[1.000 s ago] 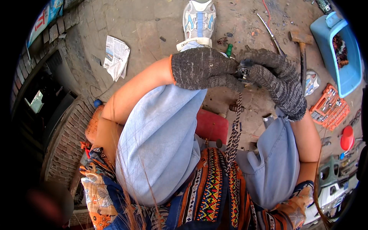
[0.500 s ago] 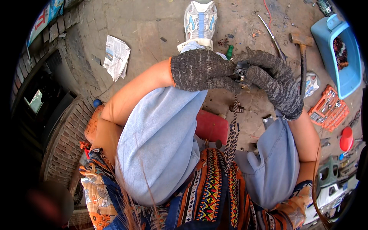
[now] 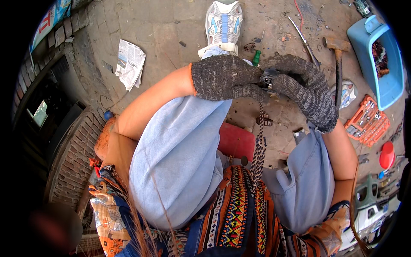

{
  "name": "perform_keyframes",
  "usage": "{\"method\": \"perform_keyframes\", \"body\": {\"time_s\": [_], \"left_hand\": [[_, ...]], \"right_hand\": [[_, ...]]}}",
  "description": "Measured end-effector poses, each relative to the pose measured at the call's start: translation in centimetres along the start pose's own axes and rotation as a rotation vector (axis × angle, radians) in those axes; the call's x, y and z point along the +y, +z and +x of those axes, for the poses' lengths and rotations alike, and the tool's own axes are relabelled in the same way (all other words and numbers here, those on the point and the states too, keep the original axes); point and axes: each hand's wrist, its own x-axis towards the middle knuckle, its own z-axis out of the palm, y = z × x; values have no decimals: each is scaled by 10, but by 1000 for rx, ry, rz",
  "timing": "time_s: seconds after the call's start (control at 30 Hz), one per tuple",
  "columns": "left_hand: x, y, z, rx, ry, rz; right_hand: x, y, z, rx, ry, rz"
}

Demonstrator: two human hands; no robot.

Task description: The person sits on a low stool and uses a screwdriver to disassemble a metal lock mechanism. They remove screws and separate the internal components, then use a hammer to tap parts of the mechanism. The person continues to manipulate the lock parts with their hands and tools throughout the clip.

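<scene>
Both my hands wear dark grey knitted gloves and meet over my knees. My left hand [image 3: 224, 79] and my right hand [image 3: 302, 85] both close around a small dark metal part [image 3: 269, 79] held between them. A braided cord [image 3: 258, 145] hangs down below the part toward my lap. Most of the part is hidden by the glove fingers. I sit on a red seat [image 3: 235, 140], with pale blue trousers and a patterned garment below.
On the ground lie a hammer [image 3: 337, 55], a green-handled screwdriver [image 3: 256, 57], a long metal tool [image 3: 303, 39], an orange socket-set case [image 3: 367, 121], a blue plastic bin [image 3: 379, 60], a red cap [image 3: 386, 155] and a folded newspaper [image 3: 130, 63]. A brick wall [image 3: 68, 158] curves at the left.
My hands have stayed together on the small part and shifted slightly; the fingers work around it. Nothing else has visibly moved.
</scene>
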Motion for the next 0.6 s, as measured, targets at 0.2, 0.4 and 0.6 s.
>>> {"method": "perform_keyframes", "body": {"time_s": [0.2,0.4,0.6], "left_hand": [[5,-5,4,-46,-95,-109],[3,1,-3,25,-202,-277],[5,-2,1,-46,-260,-232]], "right_hand": [[5,0,0,-3,24,83],[1,-2,1,-31,-14,-23],[3,-2,-1,-44,-14,-4]]}}
